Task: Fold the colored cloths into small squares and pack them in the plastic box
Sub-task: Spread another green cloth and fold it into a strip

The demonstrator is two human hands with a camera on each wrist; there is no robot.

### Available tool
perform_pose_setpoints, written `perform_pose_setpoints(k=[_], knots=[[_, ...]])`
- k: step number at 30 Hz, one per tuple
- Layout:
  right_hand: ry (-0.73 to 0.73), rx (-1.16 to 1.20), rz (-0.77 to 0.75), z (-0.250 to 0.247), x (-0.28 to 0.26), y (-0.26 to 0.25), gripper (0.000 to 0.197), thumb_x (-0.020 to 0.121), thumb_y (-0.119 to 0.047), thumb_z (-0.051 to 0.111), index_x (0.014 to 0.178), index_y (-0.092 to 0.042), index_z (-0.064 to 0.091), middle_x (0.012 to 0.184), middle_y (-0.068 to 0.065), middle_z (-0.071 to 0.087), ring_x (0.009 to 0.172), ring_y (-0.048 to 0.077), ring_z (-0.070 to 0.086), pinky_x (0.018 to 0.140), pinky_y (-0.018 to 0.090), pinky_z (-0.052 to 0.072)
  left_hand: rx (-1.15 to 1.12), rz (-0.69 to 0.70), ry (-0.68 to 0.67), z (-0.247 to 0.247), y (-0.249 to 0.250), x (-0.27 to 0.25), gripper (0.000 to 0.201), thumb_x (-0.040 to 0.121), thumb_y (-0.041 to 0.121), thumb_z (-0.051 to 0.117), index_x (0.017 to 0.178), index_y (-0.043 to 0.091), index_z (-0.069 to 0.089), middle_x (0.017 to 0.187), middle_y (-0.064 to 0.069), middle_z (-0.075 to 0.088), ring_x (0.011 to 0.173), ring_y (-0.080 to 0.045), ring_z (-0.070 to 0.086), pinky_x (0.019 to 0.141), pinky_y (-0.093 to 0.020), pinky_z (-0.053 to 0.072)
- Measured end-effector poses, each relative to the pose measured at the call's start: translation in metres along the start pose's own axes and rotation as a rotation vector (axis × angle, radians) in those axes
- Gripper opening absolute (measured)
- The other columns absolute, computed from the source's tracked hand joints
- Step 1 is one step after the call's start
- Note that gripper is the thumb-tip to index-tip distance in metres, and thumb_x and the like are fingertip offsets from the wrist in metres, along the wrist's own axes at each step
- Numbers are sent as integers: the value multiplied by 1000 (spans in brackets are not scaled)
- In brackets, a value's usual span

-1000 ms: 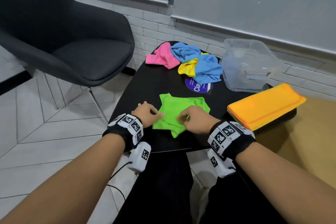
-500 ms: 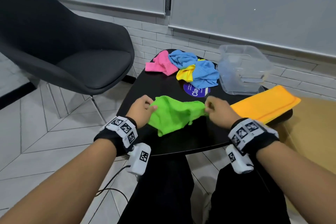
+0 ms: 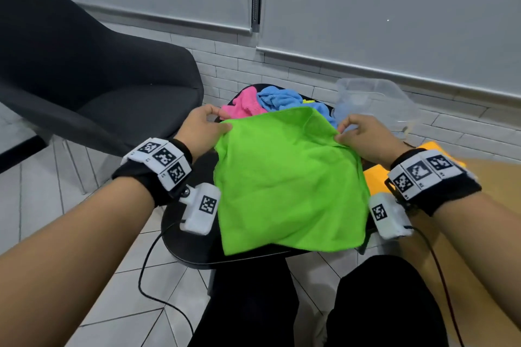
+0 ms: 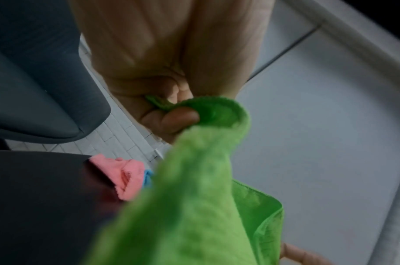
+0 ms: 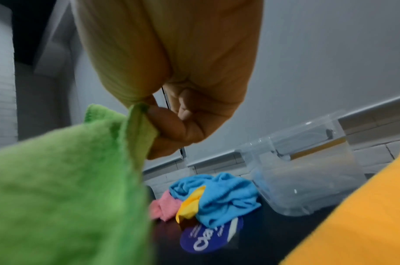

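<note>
A green cloth (image 3: 287,183) hangs spread in the air above the black table (image 3: 191,245). My left hand (image 3: 203,128) pinches its upper left corner (image 4: 194,111), and my right hand (image 3: 358,135) pinches its upper right corner (image 5: 140,122). Its lower edge hangs near the table's front rim. Behind it lie a pink cloth (image 3: 242,105), blue cloths (image 3: 277,97) and a yellow cloth (image 5: 191,202) in a heap. The clear plastic box (image 3: 375,104) stands at the back right. An orange folded cloth (image 3: 377,175) lies on the right, partly hidden.
A dark grey chair (image 3: 93,87) stands close on the left. A white brick wall (image 3: 253,65) runs behind the table. A purple round label (image 5: 212,236) lies on the table near the heap. My legs in black (image 3: 310,304) are under the front edge.
Both hands lifted the green cloth off the table and pulled its corners apart, so it went from a crumpled lump to a sheet hanging spread out. The head view moved closer.
</note>
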State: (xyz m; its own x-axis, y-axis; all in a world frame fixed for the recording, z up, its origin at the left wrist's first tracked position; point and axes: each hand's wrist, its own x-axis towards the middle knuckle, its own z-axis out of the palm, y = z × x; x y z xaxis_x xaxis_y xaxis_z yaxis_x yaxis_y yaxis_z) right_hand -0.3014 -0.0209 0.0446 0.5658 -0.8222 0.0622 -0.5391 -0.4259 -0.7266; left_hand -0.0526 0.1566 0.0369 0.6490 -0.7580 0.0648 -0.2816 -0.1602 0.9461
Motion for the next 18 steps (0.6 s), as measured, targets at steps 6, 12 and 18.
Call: perform_pose_setpoints(k=[6, 12, 18], knots=[[-107, 67, 124, 38, 3, 40, 20, 90, 4, 50, 82, -15, 50, 74, 12, 51, 60, 19, 56, 50, 30, 57, 176, -77, -35, 24, -36, 21, 20, 88, 3, 59, 104, 14, 61, 94, -15, 66, 76, -23, 60, 77, -36, 52], [-233, -273, -22, 53, -14, 60, 27, 85, -13, 68, 109, -21, 59, 112, 5, 53, 100, 20, 54, 90, 34, 46, 578, 88, -149, 37, -52, -11, 29, 90, 18, 62, 119, 19, 60, 122, -5, 59, 113, -21, 55, 95, -28, 41], [-458, -457, -173, 64, -46, 74, 37, 82, -28, 72, 117, -25, 60, 119, -1, 53, 111, 16, 51, 99, 33, 40, 774, 152, -569, 57, -70, -77, 35, 91, 36, 60, 124, 25, 54, 121, 4, 55, 107, -9, 51, 96, -27, 44]])
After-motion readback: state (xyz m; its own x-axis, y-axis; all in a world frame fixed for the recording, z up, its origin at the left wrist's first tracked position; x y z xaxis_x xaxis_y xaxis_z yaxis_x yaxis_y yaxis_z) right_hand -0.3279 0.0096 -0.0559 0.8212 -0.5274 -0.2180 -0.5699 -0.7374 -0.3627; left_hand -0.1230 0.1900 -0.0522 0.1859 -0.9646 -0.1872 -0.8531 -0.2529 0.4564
